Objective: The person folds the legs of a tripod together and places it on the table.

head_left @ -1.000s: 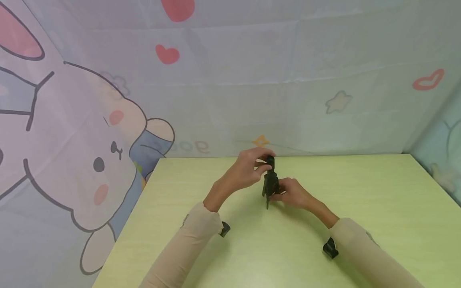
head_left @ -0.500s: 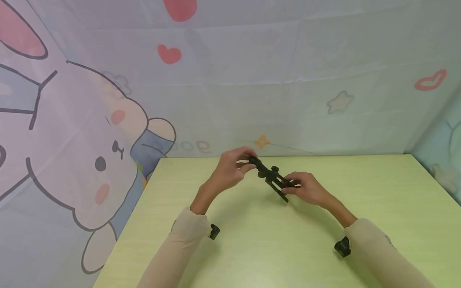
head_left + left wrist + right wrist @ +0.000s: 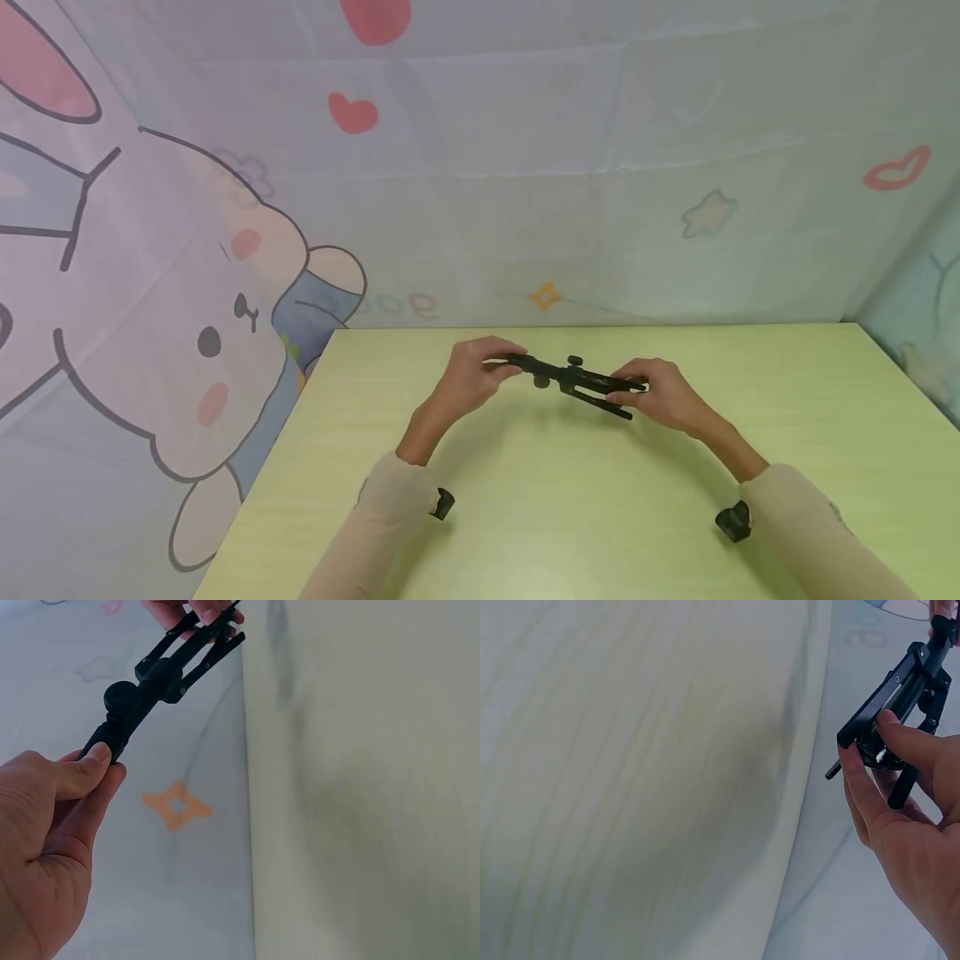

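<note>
A small black tripod (image 3: 557,373) with side knobs is held between both hands over the table, lying nearly level. My left hand (image 3: 474,373) pinches its head end between thumb and fingers. On the other side, my right hand (image 3: 666,397) grips the leg end. The left wrist view shows the legs (image 3: 208,666) slightly fanned out from the hub, with a round knob (image 3: 121,697) near the head. Seen from the right wrist, the thumb presses on the inner part of the tripod (image 3: 885,705) while one leg sticks out below the fingers.
The pale yellow-green table (image 3: 555,517) ends at a back edge close behind the hands. A printed cloth (image 3: 480,208) with hearts and a cartoon rabbit hangs behind and along the left. Black wrist-worn devices (image 3: 733,522) sit under the sleeves.
The tripod has swung from pointing toward the viewer to lying crosswise, nearly level. My left hand has moved left and my right hand right; both keep hold.
</note>
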The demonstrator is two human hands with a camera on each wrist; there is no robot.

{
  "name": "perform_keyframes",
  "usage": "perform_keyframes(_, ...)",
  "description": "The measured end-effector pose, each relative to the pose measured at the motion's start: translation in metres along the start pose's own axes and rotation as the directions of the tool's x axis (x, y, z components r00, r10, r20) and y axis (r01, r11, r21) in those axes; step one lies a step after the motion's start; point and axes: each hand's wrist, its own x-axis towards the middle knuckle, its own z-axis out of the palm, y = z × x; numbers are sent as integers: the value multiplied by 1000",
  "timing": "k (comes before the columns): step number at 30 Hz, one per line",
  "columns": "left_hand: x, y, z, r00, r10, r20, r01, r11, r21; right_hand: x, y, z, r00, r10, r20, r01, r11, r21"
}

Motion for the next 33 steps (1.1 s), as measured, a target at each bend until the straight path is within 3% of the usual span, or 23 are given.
perform_keyframes(5,-5,-8,2,999,-32,31,31,999,37,-1,4,-2,1000,12,-15,-13,1000,-20)
perform_keyframes(11,-8,-15,3,994,-64,91,54,993,104,-1,8,-3,999,-36,-37,34,998,-48)
perform_keyframes(23,-9,-26,8,965,-176,195,146,977,157,-1,13,-1,996,-84,-37,81,993,-86)
perform_keyframes(33,-8,-39,16,948,-220,231,152,948,280,2,20,8,997,-72,4,72,994,-85)
